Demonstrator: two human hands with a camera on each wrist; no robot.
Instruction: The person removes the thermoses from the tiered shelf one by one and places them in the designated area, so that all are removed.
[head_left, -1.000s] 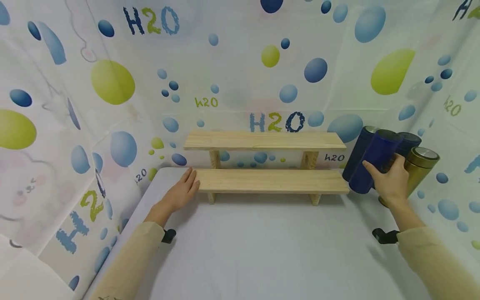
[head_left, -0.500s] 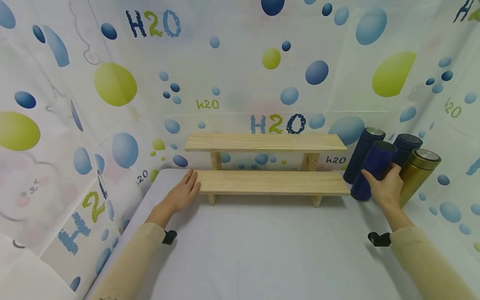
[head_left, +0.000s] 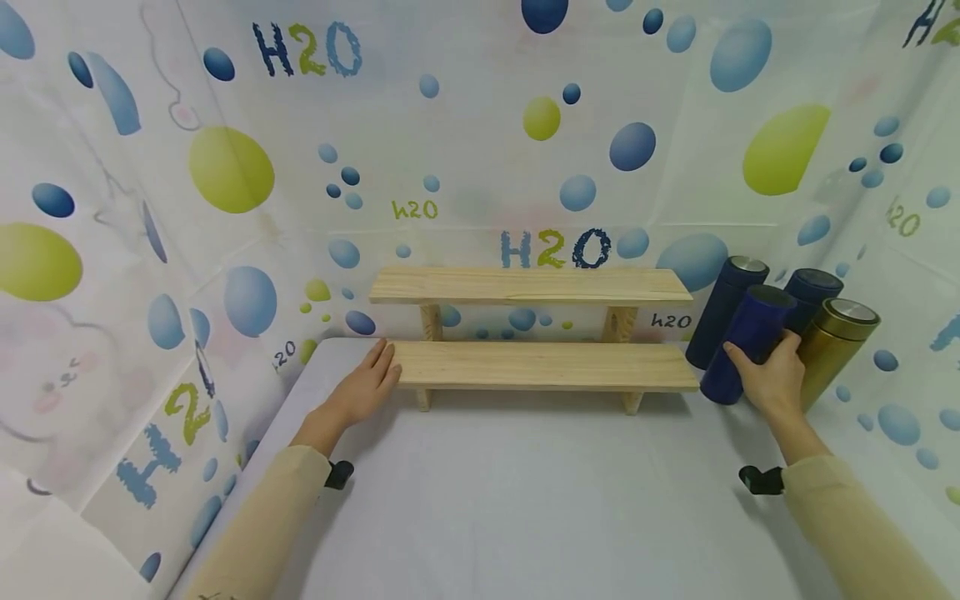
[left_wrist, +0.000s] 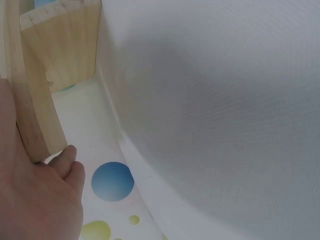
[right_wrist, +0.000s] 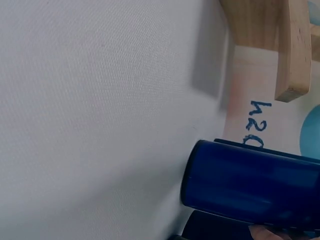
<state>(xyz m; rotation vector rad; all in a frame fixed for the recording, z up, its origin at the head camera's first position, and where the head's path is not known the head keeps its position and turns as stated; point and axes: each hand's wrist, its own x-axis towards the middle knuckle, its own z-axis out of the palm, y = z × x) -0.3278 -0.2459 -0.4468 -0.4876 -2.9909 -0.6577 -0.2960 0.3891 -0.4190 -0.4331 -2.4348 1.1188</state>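
My right hand (head_left: 776, 375) grips a glossy blue thermos bottle (head_left: 746, 346), thumb on its near side and the other fingers largely hidden. In the right wrist view, the blue bottle's base (right_wrist: 187, 175) is at the white tabletop, with fingertips (right_wrist: 267, 233) just showing at the lower edge. Close around it stand a dark navy bottle (head_left: 720, 321), another dark bottle (head_left: 813, 292) and a gold one (head_left: 832, 350). My left hand (head_left: 362, 387) rests against the left end of the two-tier wooden shelf's lower board (head_left: 543, 364), fingers extended. Its fingertips (left_wrist: 74, 170) touch the board's end.
The upper board (head_left: 528, 285) of the shelf sits behind and above the lower one. A white cloth (head_left: 480, 492) covers the table. Patterned curtain walls (head_left: 465, 125) with bubbles and H2O lettering close in the back and both sides.
The blue bottle, held higher and tilted a second ago, has come down to the tabletop in front of the dark bottles. My right hand moved down with it. The left hand stays at the shelf.
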